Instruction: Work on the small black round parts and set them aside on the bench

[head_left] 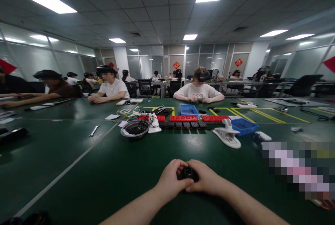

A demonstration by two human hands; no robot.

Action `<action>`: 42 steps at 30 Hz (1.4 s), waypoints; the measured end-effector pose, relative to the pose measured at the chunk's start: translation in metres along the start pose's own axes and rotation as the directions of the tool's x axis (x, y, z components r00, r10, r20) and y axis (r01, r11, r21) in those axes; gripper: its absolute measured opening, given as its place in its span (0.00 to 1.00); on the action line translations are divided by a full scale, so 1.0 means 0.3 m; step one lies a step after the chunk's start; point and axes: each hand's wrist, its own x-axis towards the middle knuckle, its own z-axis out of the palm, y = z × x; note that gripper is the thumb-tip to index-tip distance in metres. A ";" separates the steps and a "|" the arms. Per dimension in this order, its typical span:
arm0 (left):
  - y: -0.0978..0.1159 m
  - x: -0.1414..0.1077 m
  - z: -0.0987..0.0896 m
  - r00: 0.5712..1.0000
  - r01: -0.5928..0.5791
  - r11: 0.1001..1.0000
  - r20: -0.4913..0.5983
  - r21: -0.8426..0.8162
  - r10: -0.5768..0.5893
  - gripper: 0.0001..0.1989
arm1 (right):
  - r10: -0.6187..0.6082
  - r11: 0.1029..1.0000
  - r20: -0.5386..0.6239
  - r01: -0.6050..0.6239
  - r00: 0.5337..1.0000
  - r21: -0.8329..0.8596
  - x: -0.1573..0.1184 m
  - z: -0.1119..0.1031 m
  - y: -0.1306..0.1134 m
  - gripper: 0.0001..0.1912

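Both my hands meet over the green tabletop, close to me. Between them sits a small black part with a round, ring-like top (187, 172); its exact kind I cannot make out. From the left, my left hand (174, 178) curls its fingers and thumb round it. On the opposite side my right hand (204, 178) closes on the same part, with the thumb near the left thumb. The lower portion of the part is hidden by my fingers. Whether it touches the table is not clear.
Further ahead stand a metal bowl (134, 129) with black cabled items, red and black socket strips (183, 118), a white clamp base (227, 134) and blue trays (244, 127). A wrench (94, 130) lies left. Co-workers sit across the table (125, 183).
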 end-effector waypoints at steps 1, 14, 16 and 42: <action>0.000 0.000 -0.004 1.000 -0.015 1.000 0.018 0.004 0.015 0.17 | -0.017 0.998 0.042 0.014 0.999 0.065 -0.004 -0.016 0.003 0.26; 0.017 -0.004 -0.024 0.993 -0.084 0.996 0.092 0.032 0.080 0.16 | -0.074 0.980 0.197 0.034 0.978 0.197 -0.008 -0.070 0.020 0.12; 0.017 -0.003 -0.026 0.992 -0.065 0.998 0.109 0.021 0.062 0.16 | -0.082 0.975 0.189 0.039 0.979 0.221 -0.006 -0.064 0.029 0.12; -0.002 0.012 0.018 0.997 0.046 0.999 -0.060 -0.024 -0.047 0.16 | 0.082 0.991 -0.089 -0.090 0.993 -0.098 0.008 0.026 -0.011 0.24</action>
